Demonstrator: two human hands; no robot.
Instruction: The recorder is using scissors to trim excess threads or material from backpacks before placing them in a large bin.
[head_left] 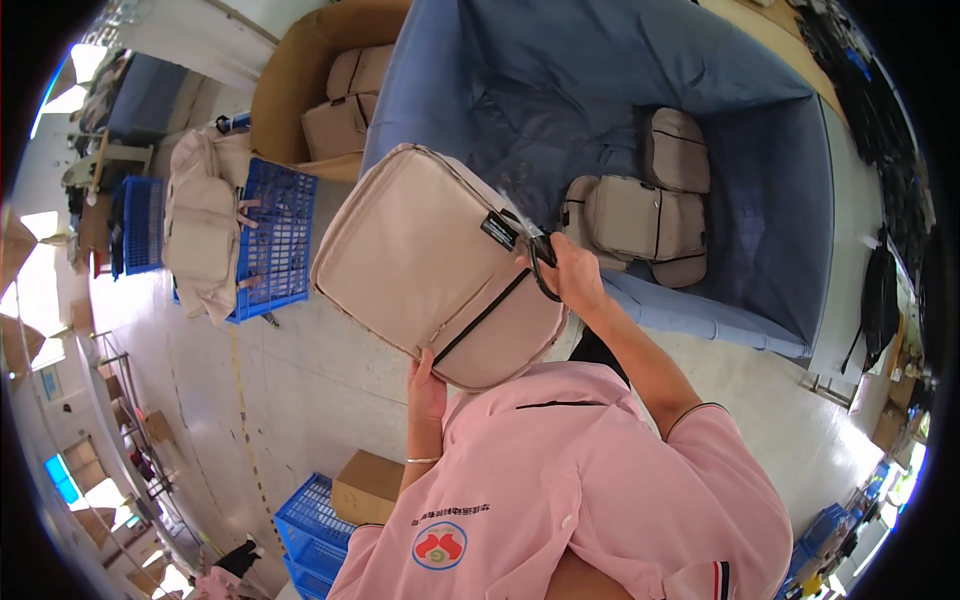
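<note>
Standing beyond the person, a large blue bin is partly filled with piled bags. To its left, similar bags are contained in a cardboard box, and a blue crate is overhung by a slack beige pack. Between the bin and a pink shirt, a broad beige bag is held up, its lower edge gripped by the left hand. By the right hand, black-handled scissors are grasped, their blades placed near a small black label.

Pink shirt, round chest emblem, pale bracelet
</note>
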